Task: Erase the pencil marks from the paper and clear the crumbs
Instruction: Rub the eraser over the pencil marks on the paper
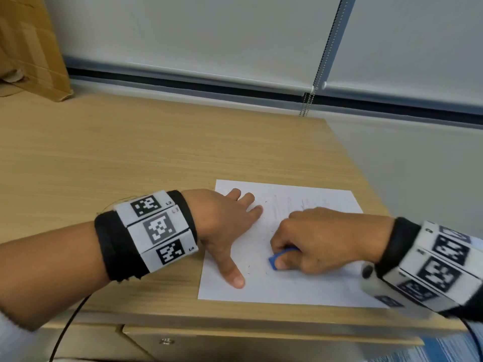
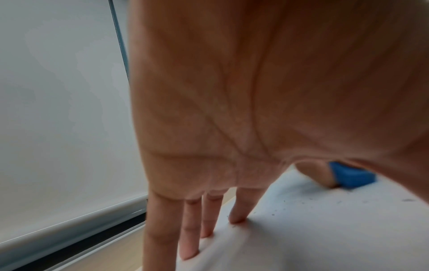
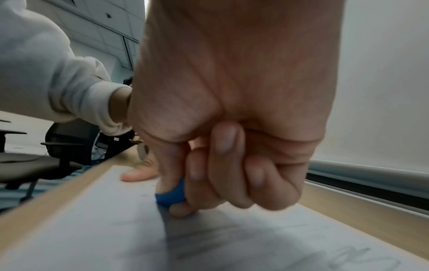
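A white sheet of paper point(image 1: 287, 288) lies near the front right corner of the wooden desk point(image 1: 130, 152). Faint pencil marks point(image 1: 277, 205) run across its upper part, and dark eraser crumbs point(image 1: 264, 267) are scattered near its middle. My left hand point(image 1: 230, 226) lies flat on the paper's left side, fingers straight and thumb spread, pressing it down. My right hand point(image 1: 313, 241) pinches a blue eraser point(image 1: 277, 258) and holds its tip against the paper. In the right wrist view the eraser point(image 3: 173, 196) sits between thumb and fingers above pencil writing point(image 3: 348, 256). Crumbs point(image 2: 278, 210) show in the left wrist view.
A cardboard box point(image 1: 28, 48) stands at the desk's far left. A window blind point(image 1: 209, 35) with a bead chain point(image 1: 307, 105) hangs behind the desk. The desk's right edge runs close to the paper. An office chair point(image 3: 46, 161) stands beyond the front edge.
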Demonstrator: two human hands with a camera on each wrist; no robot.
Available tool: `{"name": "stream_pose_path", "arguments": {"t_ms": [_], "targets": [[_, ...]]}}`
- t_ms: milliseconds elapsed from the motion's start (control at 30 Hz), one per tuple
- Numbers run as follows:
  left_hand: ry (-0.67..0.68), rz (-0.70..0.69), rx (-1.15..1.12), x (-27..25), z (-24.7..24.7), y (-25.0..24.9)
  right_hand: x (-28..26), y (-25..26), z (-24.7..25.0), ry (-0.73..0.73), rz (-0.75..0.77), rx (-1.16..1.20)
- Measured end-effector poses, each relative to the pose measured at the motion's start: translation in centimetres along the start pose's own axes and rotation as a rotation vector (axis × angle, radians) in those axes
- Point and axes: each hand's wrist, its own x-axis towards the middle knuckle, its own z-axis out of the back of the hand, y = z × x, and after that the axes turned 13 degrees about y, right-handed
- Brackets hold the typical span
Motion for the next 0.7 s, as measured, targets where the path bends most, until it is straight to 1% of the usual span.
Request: {"name": "stream_pose_path", "arguments": {"t_ms": [67,133,200,300,333,433,500,533,600,633,700], "targets": [[-0.007,-0.007,-0.006,-0.1,-0.1,0.1,1.1,-0.8,0.8,-0.077,-0.067,0.004],[-0.01,-0.01,-0.006,-0.2,-0.1,0.1,1.7,-1.4,1.1,-0.123,-0.089,0.021],[0.001,-0.001,-0.008,-0.2,0.0,0.0,1.1,-1.2,0.5,-0.08,-0.055,0.014],[0.013,0.009,-0.004,-0.1,0.1,-0.1,-0.3,-0.1,-0.1,0.049,-0.002,0.009],[0.014,0.008,-0.006,-0.1,0.1,-0.1,-0.3,0.1,0.0,0.048,-0.009,0.0],[0.003,-0.002,-0.015,-0.1,0.0,0.0,0.5,-0.4,0.5,-0.069,-0.063,-0.014],[-0.008,-0.005,-0.012,-0.1,-0.1,0.0,0.5,-0.5,0.0,-0.103,-0.048,-0.006],[-0.009,-0.004,-0.014,-0.1,-0.1,0.0,0.2,-0.4,-0.3,-0.07,-0.023,0.002],[-0.007,0.0,-0.015,0.0,-0.1,-0.1,-0.6,0.3,-0.5,0.049,0.013,0.037],[-0.007,0.0,-0.014,0.0,-0.1,-0.1,-0.6,0.5,-0.3,0.079,0.015,0.043],[-0.01,-0.004,-0.016,0.0,-0.1,-0.1,0.3,0.1,0.7,0.053,-0.026,0.03]]}}
